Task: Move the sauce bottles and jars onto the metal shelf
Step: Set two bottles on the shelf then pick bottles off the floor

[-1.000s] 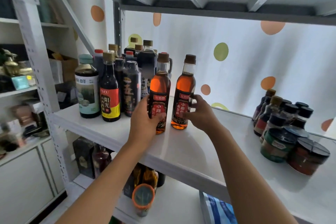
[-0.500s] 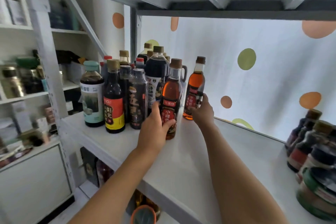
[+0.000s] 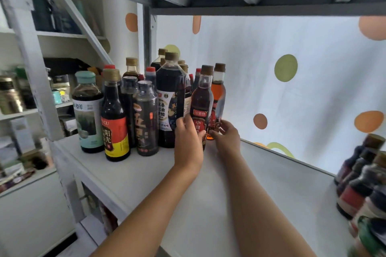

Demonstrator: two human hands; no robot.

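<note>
Both hands are reaching to the back left part of the white metal shelf [image 3: 146, 183], where the sauce bottles are standing upright in a tight cluster. The left hand [image 3: 188, 140] is wrapping its fingers and thumb around the lower body of a brown-capped bottle with a red label [image 3: 201, 102], which is standing on the shelf board. The right hand [image 3: 226, 136] is sitting just to the right of it, fingers curling around the base of an amber oil bottle [image 3: 218, 89] that is standing directly behind the first one; the two bottles are touching or nearly so.

Just left of the left hand, a large dark vinegar bottle with a white label [image 3: 169, 98] is standing against the gripped bottle. Farther left of that hand, toward the shelf's front edge, a dark bottle with gold lettering [image 3: 146, 119], a soy sauce bottle with a red and yellow label [image 3: 114, 119] and a teal-capped bottle with a pale label [image 3: 88, 110] are lining up in a row. More capped bottles are crowding behind them.

Well to the right of the right hand, at the frame's edge, a group of small dark bottles and jars [image 3: 363, 183] is standing on the same shelf, blurred. A white curtain with coloured dots [image 3: 292, 69] is hanging behind the shelf.
</note>
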